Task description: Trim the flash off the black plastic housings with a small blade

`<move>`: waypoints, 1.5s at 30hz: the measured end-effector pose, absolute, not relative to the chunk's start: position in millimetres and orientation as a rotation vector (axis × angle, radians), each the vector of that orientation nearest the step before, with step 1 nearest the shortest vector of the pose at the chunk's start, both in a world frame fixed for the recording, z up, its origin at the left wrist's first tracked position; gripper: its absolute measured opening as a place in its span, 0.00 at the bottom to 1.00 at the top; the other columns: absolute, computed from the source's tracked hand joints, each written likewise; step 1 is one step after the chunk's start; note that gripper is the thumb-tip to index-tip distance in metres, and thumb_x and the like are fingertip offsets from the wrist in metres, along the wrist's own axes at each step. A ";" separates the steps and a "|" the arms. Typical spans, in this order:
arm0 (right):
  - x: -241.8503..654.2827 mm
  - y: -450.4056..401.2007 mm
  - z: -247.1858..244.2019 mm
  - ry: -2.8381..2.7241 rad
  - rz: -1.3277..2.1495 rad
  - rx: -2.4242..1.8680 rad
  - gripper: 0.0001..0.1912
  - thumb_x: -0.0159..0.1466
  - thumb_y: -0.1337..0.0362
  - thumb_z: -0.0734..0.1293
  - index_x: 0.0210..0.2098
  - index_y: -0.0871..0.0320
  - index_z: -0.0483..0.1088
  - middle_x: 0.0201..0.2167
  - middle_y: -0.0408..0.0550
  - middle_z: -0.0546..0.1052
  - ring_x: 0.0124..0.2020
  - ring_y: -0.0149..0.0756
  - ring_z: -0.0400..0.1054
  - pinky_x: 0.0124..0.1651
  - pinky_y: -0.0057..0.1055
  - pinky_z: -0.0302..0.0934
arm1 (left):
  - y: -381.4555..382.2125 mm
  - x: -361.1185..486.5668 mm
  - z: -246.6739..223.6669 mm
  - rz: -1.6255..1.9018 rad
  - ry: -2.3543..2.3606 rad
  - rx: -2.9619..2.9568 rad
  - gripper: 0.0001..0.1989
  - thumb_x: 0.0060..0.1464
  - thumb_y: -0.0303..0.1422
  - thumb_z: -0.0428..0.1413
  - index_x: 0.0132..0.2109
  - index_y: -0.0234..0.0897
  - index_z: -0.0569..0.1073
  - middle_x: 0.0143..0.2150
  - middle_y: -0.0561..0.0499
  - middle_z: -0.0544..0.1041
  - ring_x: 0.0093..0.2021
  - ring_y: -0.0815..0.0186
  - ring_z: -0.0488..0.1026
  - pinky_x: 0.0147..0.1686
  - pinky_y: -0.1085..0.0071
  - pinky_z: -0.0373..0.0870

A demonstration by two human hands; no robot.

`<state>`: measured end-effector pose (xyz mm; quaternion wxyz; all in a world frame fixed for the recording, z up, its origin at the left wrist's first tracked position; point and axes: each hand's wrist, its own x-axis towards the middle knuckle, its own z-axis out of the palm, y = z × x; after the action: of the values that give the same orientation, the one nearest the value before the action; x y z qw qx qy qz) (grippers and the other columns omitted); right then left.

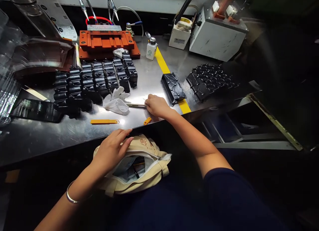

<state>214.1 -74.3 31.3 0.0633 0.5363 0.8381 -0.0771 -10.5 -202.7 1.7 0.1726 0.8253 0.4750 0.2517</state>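
My right hand [158, 106] is at the front of the metal bench, fingers closed on the end of thin metal tweezers [137, 105]. The tweezers' other end touches a crumpled white glove [117, 101]. In front of this hand lies a small orange piece [147, 120], with an orange-yellow box cutter [104, 121] further left. My left hand [114, 147] rests over the left rim of a beige cloth bag [147, 184], its fingers stretched out and its thumb apart. Unzipped, the bag shows several items inside, including a dark pen-like one.
Rows of black plastic holders [94, 80] stand at left, before an orange fixture [107, 41]. A white pump bottle [151, 49] is behind. Further right are a black module [173, 87] on yellow tape, another black holder [209, 79] and a grey machine box [216, 33].
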 end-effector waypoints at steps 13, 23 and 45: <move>281.9 -141.0 10.3 2.558 -1.447 2.504 0.11 0.59 0.57 0.67 0.29 0.60 0.71 0.24 0.41 0.70 0.27 0.30 0.62 0.34 0.29 0.58 | -132.7 80.5 -3.9 0.430 1.647 2.174 0.09 0.62 0.32 0.53 0.40 0.34 0.78 0.39 0.40 0.77 0.36 0.53 0.77 0.33 0.63 0.69; 207.5 -200.8 -16.2 1.774 -2.800 1.665 0.17 0.57 0.52 0.71 0.33 0.59 0.67 0.25 0.39 0.70 0.24 0.24 0.62 0.26 0.23 0.58 | -185.0 41.4 -10.6 1.121 1.284 1.311 0.22 0.59 0.49 0.54 0.44 0.32 0.75 0.32 0.46 0.80 0.19 0.70 0.68 0.18 0.74 0.66; 173.8 -222.3 -14.6 1.972 -2.848 1.601 0.21 0.63 0.47 0.64 0.32 0.61 0.70 0.22 0.39 0.66 0.24 0.25 0.58 0.29 0.25 0.52 | -198.6 37.2 1.6 1.296 1.306 0.674 0.20 0.41 0.46 0.66 0.32 0.33 0.74 0.24 0.49 0.80 0.14 0.76 0.61 0.13 0.78 0.54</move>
<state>173.8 -222.3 -14.6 -0.3308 0.3959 0.4877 -0.7042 37.2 -198.6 1.6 0.5571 0.2855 0.5535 0.5493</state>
